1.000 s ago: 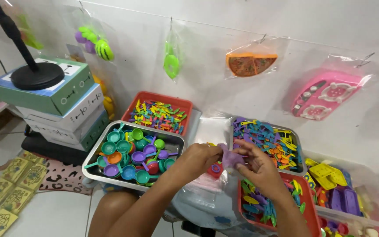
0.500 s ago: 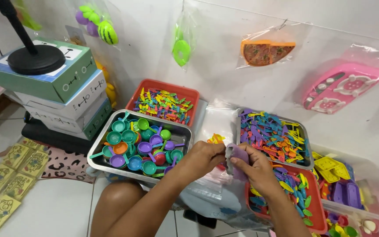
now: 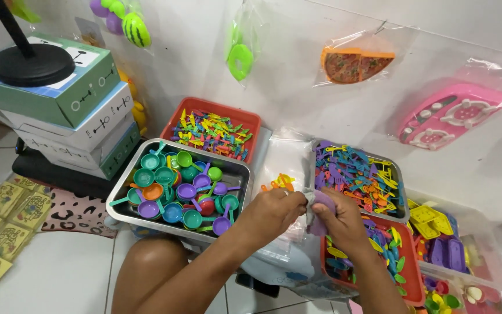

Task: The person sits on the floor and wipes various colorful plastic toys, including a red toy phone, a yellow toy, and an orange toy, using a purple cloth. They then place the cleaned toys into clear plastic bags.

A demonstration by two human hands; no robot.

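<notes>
While the left hand [image 3: 271, 210] pinches the mouth of a small clear bag [image 3: 309, 204] between thumb and fingers, the right hand [image 3: 344, 224] grips a purple plastic piece [image 3: 321, 200] against that same opening, so both hands are closed on their loads and meet just above the large clear bin [image 3: 289, 264] in front of the knee [image 3: 149, 264]. The purple piece lies between the two hands, partly wrapped by the film; whether it is already inside the bag cannot be told. Done well, the step judged in hand, getting the piece into the bag, calls for the left fingers to hold the film apart and taut while the right slides the piece in edge first, low over the bin so a dropped part is caught. Just left stands a metal tray [image 3: 129, 212] of small coloured pans; behind it a red tray [image 3: 251, 119] of mixed cutlery. To the right a second metal tray [image 3: 399, 174] holds forks and spoons, and a red tray [image 3: 416, 288] of leaf-shaped pieces sits beneath the right wrist.
</notes>
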